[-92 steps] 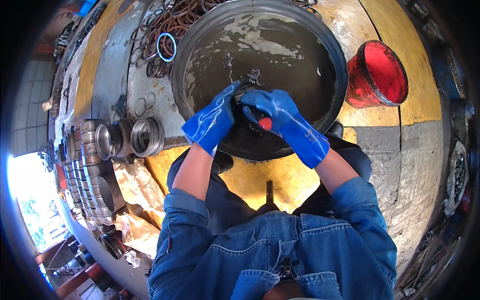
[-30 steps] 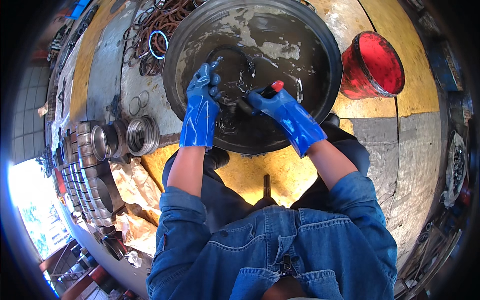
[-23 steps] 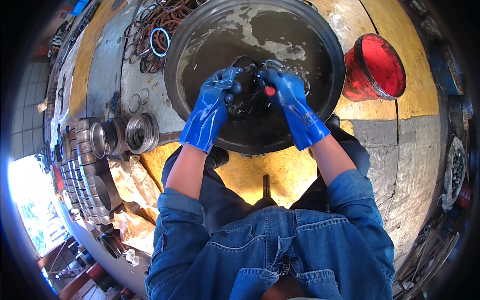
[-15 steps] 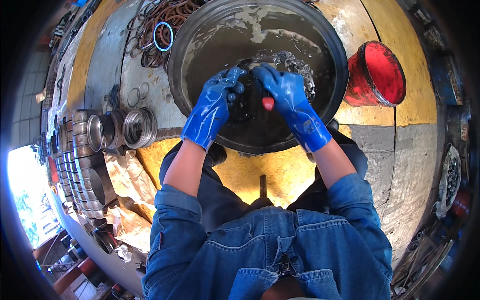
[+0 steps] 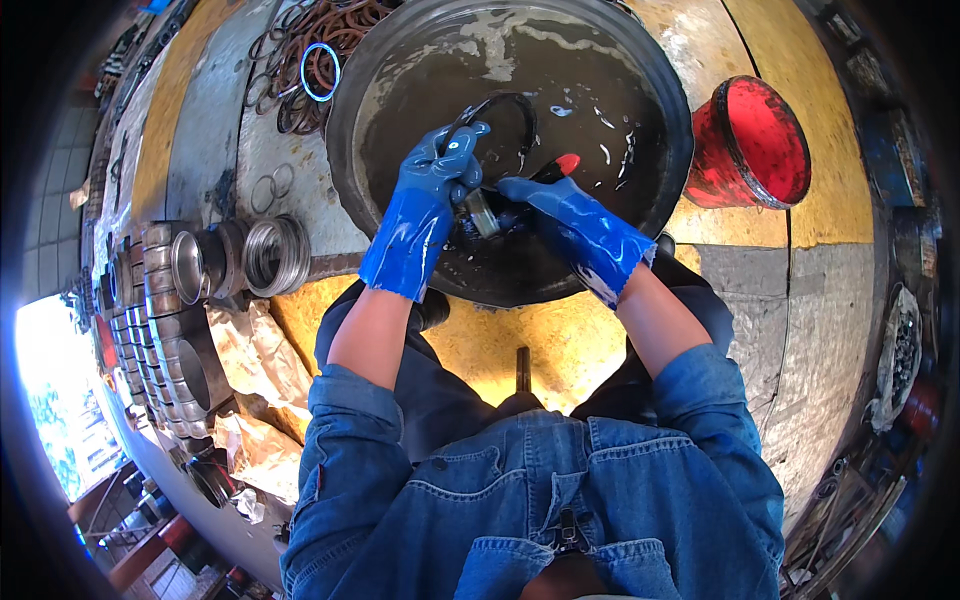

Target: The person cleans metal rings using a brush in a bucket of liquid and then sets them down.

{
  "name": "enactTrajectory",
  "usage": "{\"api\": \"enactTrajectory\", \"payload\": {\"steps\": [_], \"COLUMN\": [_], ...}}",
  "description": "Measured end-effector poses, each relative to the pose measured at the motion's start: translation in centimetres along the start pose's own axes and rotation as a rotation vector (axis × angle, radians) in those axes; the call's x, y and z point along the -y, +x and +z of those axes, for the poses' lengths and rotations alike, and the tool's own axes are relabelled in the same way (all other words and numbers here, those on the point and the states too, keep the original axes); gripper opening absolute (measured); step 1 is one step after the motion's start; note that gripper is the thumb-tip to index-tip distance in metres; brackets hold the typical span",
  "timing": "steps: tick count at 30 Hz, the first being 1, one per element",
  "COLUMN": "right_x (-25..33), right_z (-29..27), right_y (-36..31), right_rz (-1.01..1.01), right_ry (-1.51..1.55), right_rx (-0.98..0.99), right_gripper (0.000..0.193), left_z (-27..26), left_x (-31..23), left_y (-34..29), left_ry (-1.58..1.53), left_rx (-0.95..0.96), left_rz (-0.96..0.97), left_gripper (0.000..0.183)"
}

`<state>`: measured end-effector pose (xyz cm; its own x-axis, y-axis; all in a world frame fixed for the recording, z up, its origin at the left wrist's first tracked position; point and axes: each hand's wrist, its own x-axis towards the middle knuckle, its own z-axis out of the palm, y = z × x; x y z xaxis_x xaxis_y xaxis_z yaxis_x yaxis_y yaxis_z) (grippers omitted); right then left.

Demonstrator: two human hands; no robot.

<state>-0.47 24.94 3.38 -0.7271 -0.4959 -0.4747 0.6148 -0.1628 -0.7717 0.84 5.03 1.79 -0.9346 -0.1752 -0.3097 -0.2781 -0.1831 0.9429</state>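
Both my hands wear blue rubber gloves over a wide black basin [image 5: 345, 150] of murky dark liquid. My left hand [image 5: 440, 175] is closed on a dark ring [image 5: 527, 118], whose arc reaches over the liquid to the right. In my right hand [image 5: 560, 205] is a brush with a dark, red-tipped handle [image 5: 567, 163]. Its pale metal band [image 5: 482, 215] shows below my left fingers, against the lower part of the ring. The bristles are hard to make out against the dark liquid.
A heap of rusty rings [image 5: 325, 55] lies left of the basin, with a blue-lit ring [image 5: 320, 72] on it. Shiny metal rings [image 5: 275, 255] and stacked metal cylinders [image 5: 165, 310] stand nearer. A red bucket [image 5: 755, 145] is tipped toward me at right. Brown paper [image 5: 258, 350] lies at left.
The ring has come up into view in my left hand. My right hand has turned, so the brush's red tip points away and its metal band toward me. Froth on the liquid has thinned.
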Motion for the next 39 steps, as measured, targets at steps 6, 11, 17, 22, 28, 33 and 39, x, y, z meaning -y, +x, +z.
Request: {"api": "enactTrajectory", "payload": {"steps": [6, 11, 17, 22, 28, 33, 39], "right_x": [-1.5, 0.2, -2.0, -2.9, -3.8, -2.2, -1.3], "right_z": [-3.1, -4.8, -5.3, -4.3, -3.3, -6.0, -5.8], "right_y": [4.5, 5.1, 6.4, 5.8, 5.2, 4.8, 4.3], "right_rz": [-0.450, -0.977, -0.336, 0.070, 0.132, -0.130, -0.158], "right_ry": [-0.670, -1.466, -1.027, -0.368, 0.212, -0.227, -0.152], "right_rx": [-0.181, -0.305, -0.341, -0.079, -0.010, -0.135, -0.045], "right_gripper": [0.027, 0.037, 0.024, 0.029, 0.028, 0.031, 0.036], "left_z": [0.6, 0.5, 1.0, 0.5, -0.1, -3.6, -5.3], "left_x": [0.0, -0.4, -1.0, -0.9, 0.2, 0.0, 2.6], "left_y": [0.4, 0.1, 0.0, -0.1, 1.1, 1.7, 4.0], "left_ry": [-0.012, 0.062, 0.093, 0.066, -0.082, -0.477, -1.025], "left_rx": [-0.038, 0.047, 0.070, 0.080, -0.004, 0.007, 0.603], "left_rz": [-0.030, -0.024, 0.012, 0.020, 0.062, 0.085, 0.047], "left_gripper": [0.036, 0.037, 0.039, 0.039, 0.036, 0.040, 0.050]}}
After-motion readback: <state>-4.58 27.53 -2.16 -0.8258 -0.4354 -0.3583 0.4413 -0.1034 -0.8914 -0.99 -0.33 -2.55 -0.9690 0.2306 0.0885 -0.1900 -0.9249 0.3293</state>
